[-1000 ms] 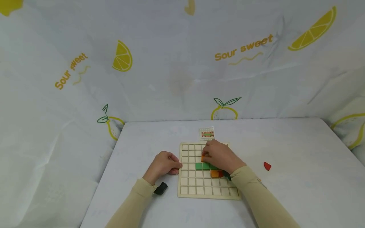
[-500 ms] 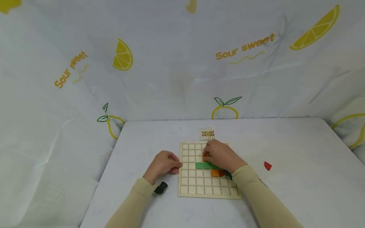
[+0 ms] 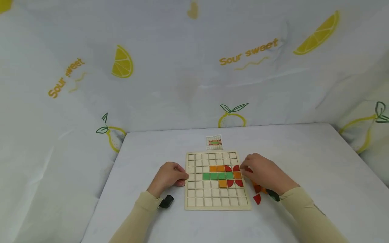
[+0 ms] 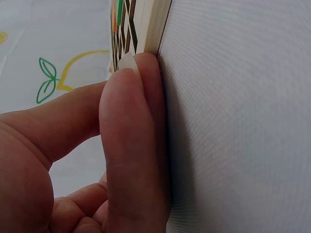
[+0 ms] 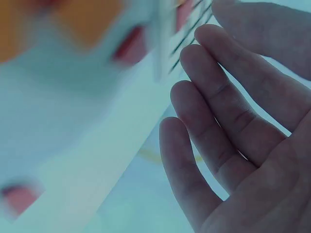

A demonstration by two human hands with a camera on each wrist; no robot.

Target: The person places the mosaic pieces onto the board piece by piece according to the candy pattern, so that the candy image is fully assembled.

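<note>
A square wooden grid board (image 3: 194, 202) lies on the table. My left hand (image 3: 168, 175) pinches its left edge; in the left wrist view the thumb (image 4: 127, 126) overlaps the rim. On the board, a row of green squares (image 3: 214, 176) ends at an orange square (image 3: 237, 175). Two orange squares (image 3: 216, 168) sit above that row, another below, with red quarter-circles (image 3: 239, 182) toward the right. My right hand (image 3: 262, 172) is just off the board's right edge, over loose red and orange pieces it partly hides. Its fingers (image 5: 194, 97) are loosely extended, holding nothing visible.
A small card (image 3: 214, 142) with a printed coloured grid pattern lies behind the board. One loose red quarter-circle (image 3: 257, 199) rests near the board's right edge. A dark device (image 3: 166, 201) is at the left wrist. Lemon-printed cloth (image 3: 170, 94) hangs behind the table.
My right hand has left the orange square on the board and moved right, over the loose pieces. Two orange squares now show above the green row. The left hand stays at the board's edge.
</note>
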